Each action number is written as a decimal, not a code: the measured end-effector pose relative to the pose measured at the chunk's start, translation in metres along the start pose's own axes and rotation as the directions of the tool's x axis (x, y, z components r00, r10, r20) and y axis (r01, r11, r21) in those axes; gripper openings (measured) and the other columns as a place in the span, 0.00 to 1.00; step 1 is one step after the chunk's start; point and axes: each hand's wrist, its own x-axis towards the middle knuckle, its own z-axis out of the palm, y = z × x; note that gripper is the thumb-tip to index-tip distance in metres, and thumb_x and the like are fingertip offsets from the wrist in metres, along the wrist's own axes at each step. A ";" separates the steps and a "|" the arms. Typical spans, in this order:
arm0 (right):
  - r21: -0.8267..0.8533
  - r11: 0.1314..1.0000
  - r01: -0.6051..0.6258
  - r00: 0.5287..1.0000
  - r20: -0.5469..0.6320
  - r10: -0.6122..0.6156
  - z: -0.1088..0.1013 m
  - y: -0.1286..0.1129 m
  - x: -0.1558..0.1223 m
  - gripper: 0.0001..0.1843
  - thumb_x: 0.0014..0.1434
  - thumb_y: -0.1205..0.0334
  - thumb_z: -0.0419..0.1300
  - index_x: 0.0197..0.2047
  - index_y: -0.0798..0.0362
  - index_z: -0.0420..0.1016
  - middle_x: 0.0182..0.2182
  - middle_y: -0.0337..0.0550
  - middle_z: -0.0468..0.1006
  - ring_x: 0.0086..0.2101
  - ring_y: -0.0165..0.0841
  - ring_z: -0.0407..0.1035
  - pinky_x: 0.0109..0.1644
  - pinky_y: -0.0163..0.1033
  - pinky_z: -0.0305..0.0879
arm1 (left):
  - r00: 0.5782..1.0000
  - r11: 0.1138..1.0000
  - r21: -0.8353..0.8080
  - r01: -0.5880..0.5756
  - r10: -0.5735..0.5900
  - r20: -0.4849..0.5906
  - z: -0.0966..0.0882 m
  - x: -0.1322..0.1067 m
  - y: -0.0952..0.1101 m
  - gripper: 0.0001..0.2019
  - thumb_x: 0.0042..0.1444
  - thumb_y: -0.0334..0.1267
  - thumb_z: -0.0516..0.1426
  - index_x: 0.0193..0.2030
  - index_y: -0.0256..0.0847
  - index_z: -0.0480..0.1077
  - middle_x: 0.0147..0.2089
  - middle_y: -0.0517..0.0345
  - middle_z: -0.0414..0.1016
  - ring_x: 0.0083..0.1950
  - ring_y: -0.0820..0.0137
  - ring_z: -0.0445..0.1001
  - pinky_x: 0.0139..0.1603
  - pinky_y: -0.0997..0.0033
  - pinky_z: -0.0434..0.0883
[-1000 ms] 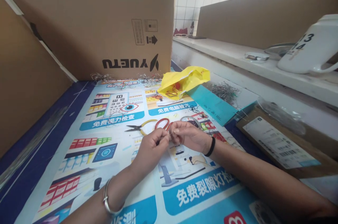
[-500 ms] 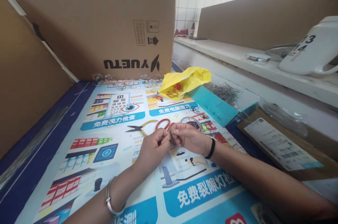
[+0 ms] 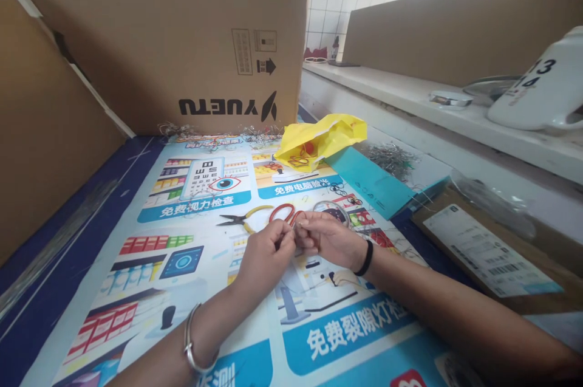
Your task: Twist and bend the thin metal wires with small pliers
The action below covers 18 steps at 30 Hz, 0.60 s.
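Over the middle of the printed sheet, my left hand (image 3: 272,249) and my right hand (image 3: 330,237) meet at the fingertips. Both are closed in a pinch; whatever lies between the fingers is too small to make out. Just beyond the left hand lie pliers (image 3: 243,220) with yellow handles and dark jaws. Red loop handles (image 3: 282,212) of another tool show behind the fingers, the rest of it hidden by my hands. A coil of silvery wire (image 3: 345,212) lies behind my right hand.
A yellow bag (image 3: 330,135) with red bands inside lies past a turquoise box flap (image 3: 368,180). Thin metal wires (image 3: 392,159) are heaped beside it. Cardboard (image 3: 155,41) walls the back; a white mug (image 3: 537,89) lies on the right ledge.
My hands stay pinched together in nearly the same place. The view has shifted very slightly; nothing on the table has visibly moved.
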 end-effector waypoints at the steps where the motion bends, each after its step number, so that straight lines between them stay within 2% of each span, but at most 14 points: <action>1: 0.001 1.000 0.002 1.000 0.003 -0.002 0.000 0.000 0.000 0.10 0.51 0.60 0.59 0.25 0.56 0.64 0.20 0.34 0.62 0.21 0.23 0.55 0.21 0.29 0.50 | 1.000 1.000 0.003 -0.008 0.008 0.006 0.000 0.000 0.000 0.07 0.51 0.37 0.50 0.26 0.40 0.64 0.21 0.65 0.64 0.24 0.77 0.60 0.26 0.78 0.58; 4: 0.002 1.000 0.011 1.000 0.010 -0.011 -0.002 0.001 0.000 0.09 0.51 0.61 0.59 0.27 0.56 0.65 0.21 0.34 0.63 0.21 0.23 0.56 0.22 0.29 0.51 | 0.999 0.998 0.030 -0.046 0.046 0.011 -0.001 0.000 -0.001 0.07 0.52 0.36 0.49 0.27 0.40 0.65 0.23 0.65 0.66 0.24 0.76 0.62 0.27 0.78 0.58; 9: -0.016 0.999 0.032 0.999 0.040 -0.032 -0.004 0.004 0.001 0.08 0.52 0.61 0.59 0.28 0.55 0.65 0.20 0.34 0.64 0.20 0.23 0.56 0.23 0.29 0.51 | 0.993 0.986 0.122 -0.117 0.117 0.001 -0.002 0.000 -0.005 0.06 0.52 0.35 0.50 0.26 0.40 0.64 0.21 0.66 0.65 0.22 0.77 0.60 0.26 0.78 0.55; 18: 0.008 0.999 0.049 0.999 0.019 -0.049 -0.004 0.005 0.002 0.07 0.52 0.62 0.59 0.28 0.55 0.65 0.20 0.33 0.64 0.20 0.23 0.56 0.22 0.30 0.51 | 0.989 0.975 0.167 -0.145 0.147 -0.002 -0.001 0.000 -0.008 0.07 0.53 0.36 0.49 0.27 0.40 0.64 0.22 0.65 0.65 0.23 0.77 0.60 0.26 0.78 0.55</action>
